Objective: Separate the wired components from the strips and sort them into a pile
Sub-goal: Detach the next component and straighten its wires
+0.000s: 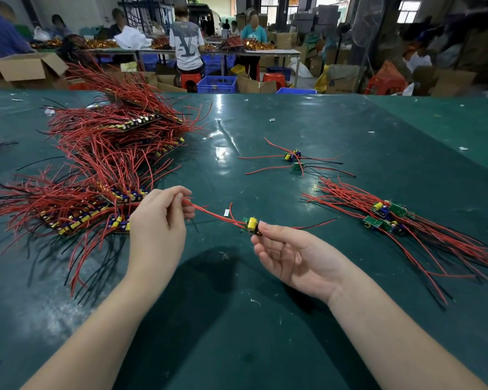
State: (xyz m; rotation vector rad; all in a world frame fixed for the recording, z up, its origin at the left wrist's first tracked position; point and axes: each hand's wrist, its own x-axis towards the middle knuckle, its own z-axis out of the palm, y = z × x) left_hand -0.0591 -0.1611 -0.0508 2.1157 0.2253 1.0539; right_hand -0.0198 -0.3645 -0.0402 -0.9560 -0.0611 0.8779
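Note:
A single wired component (250,224), a small green board with a yellow part and red and black wires, hangs above the table between my hands. My right hand (286,256) pinches the board at its right end with thumb and forefinger. My left hand (161,220) pinches the board's red wires (209,213) and holds them taut. A big heap of strips (102,175) bristling with red and black wires lies at the left. A pile of separated components (389,215) lies at the right.
A few loose components (293,159) sit mid-table further back. The green table mat (237,319) carries small white scraps. Beyond the far edge are cardboard boxes, blue crates (217,84), red stools and several people at other tables.

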